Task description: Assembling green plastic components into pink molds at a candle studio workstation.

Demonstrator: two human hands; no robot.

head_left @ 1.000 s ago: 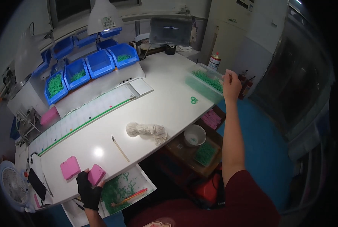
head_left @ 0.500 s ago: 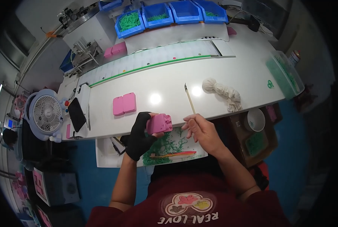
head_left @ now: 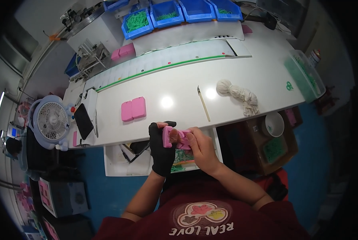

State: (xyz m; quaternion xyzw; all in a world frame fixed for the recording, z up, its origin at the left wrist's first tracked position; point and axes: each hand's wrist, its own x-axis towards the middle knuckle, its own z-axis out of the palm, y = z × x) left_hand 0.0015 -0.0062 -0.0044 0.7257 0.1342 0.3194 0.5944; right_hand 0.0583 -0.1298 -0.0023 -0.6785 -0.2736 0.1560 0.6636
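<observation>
Over the front edge of the table, both my hands hold a pink rubber mould (head_left: 166, 138), its two parts spread apart and a brownish patch showing inside. My left hand (head_left: 161, 156), in a black glove with bare fingertips, wraps its left side. Bare and closed, my right hand (head_left: 204, 150) pinches the right part between thumb and fingers. Under the hands sits a white open drawer (head_left: 114, 166) with green bits and an orange-red handled tool (head_left: 183, 163), partly hidden. A slim wooden-handled tool with a dark tip (head_left: 204, 106) lies on the table.
Two pink blocks (head_left: 133, 109) lie side by side left of a knotted cream cloth (head_left: 239, 96). A fan (head_left: 52, 120) and a dark phone-like slab (head_left: 83, 121) stand at left. Blue bins (head_left: 167, 20) line the back; a green-filled plastic box (head_left: 307, 78) sits at right.
My right hand has moved left from beside the wooden tool and taken hold of the mould. The mould, a closed block before, has been turned and its parts pulled open.
</observation>
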